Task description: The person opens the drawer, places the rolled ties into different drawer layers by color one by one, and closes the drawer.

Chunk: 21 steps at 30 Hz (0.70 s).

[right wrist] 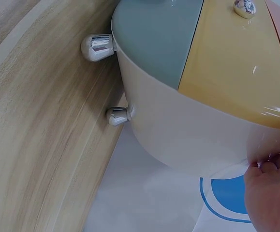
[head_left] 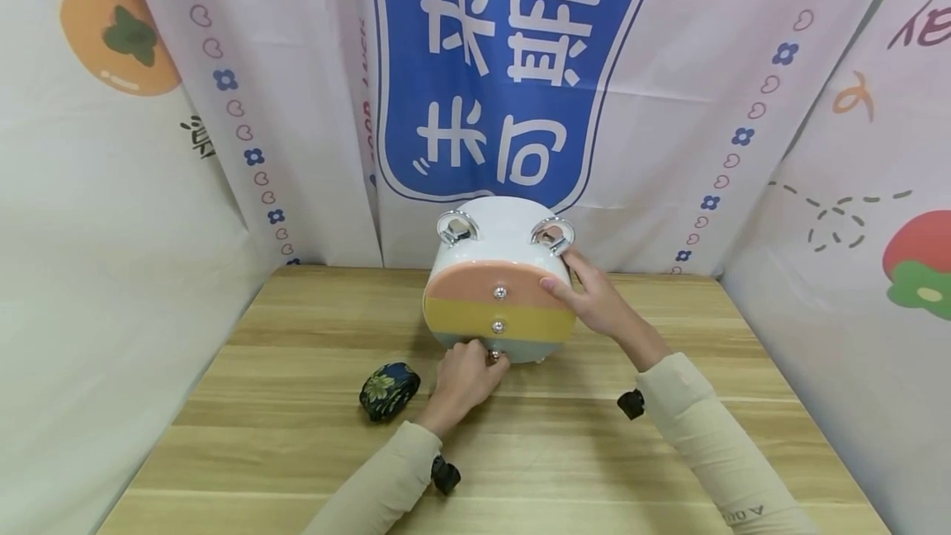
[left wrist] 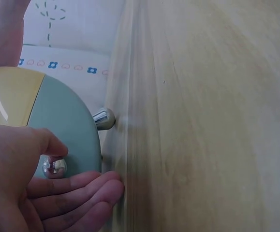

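A small white drawer box with a rounded front stands on the table. Its front has a pink drawer, a yellow drawer and a grey-green drawer, each with a silver knob. My left hand is at the bottom drawer, thumb and forefinger about its knob; that drawer sits flush with the front. With the right hand I hold the box's upper right side, thumb on the front edge and fingers along the side wall.
Left of the box lies a rolled dark fabric band with yellow-green flowers. Two silver rings stick up from the box top, and silver feet support it. A printed curtain hangs behind the wooden table.
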### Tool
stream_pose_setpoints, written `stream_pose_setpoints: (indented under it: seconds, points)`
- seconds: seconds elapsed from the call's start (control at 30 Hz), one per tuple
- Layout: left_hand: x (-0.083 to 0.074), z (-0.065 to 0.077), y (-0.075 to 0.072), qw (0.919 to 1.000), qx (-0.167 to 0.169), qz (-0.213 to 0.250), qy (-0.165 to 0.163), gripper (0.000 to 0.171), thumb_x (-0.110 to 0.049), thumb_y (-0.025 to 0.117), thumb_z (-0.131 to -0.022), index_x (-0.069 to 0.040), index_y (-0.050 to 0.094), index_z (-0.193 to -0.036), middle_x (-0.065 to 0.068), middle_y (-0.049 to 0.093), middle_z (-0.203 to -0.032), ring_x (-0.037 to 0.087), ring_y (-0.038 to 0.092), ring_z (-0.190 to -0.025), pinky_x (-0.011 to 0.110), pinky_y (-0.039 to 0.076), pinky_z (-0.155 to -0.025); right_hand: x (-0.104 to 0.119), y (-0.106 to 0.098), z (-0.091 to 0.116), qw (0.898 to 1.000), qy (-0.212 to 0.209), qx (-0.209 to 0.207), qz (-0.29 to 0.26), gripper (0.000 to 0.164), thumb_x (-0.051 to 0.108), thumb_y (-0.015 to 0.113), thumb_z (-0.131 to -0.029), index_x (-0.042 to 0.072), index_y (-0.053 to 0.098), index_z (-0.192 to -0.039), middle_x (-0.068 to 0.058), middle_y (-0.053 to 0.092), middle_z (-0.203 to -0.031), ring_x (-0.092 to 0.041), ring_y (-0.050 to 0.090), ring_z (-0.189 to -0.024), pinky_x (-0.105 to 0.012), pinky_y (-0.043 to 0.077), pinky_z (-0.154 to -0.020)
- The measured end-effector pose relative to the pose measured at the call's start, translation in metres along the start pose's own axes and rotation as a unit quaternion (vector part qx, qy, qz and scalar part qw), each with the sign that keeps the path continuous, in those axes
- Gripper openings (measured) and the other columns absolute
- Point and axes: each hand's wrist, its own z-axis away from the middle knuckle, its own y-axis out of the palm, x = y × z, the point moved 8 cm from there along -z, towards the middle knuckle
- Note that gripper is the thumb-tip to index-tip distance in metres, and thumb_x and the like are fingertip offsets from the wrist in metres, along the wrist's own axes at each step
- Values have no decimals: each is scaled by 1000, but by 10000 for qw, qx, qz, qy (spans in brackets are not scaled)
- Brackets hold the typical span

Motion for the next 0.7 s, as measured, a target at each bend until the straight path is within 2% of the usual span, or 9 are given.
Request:
stream_pose_setpoints:
  seconds: [0.07,0.13,0.3,0.37,0.7]
  points:
    - [0,1,-1,10000,-19,17,0,47,-43,58,-86,-22,36,-49,-8,30,-43,11,30,-39,27,23,-35,0,1,-1,10000,-14,14,-19,71,55,55,-92,34,25,-152,12,26,-159,-17,27,-147,-52,28,-117]
    - [0,2,-1,10000,-33,3,21,48,-42,57,-86,-23,35,-48,-8,29,-43,11,29,-38,27,23,-35,0,1,-1,10000,1,18,-15,71,55,55,-92,35,24,-152,13,24,-159,-16,26,-147,-52,28,-117]
    - [-2,6,-3,9999,-9,-93,91,50,-41,57,-86,-24,32,-47,-10,24,-41,10,26,-38,27,21,-35,-1,1,0,9999,95,33,-11,65,57,54,-91,49,22,-147,14,26,-158,-16,27,-147,-52,28,-116]
    - [-3,8,-5,9999,19,-94,115,50,-40,58,-86,-24,31,-46,-11,23,-41,9,26,-38,27,21,-35,-1,1,0,9999,91,39,-23,64,56,54,-92,50,22,-146,14,27,-158,-16,28,-146,-53,28,-116]
    - [-4,18,-6,9990,175,-397,137,50,-43,57,-84,-24,31,-46,-10,26,-43,9,32,-41,29,28,-36,1,1,1,9999,93,33,-42,65,53,55,-93,43,24,-149,9,29,-158,-19,31,-145,-54,28,-116]
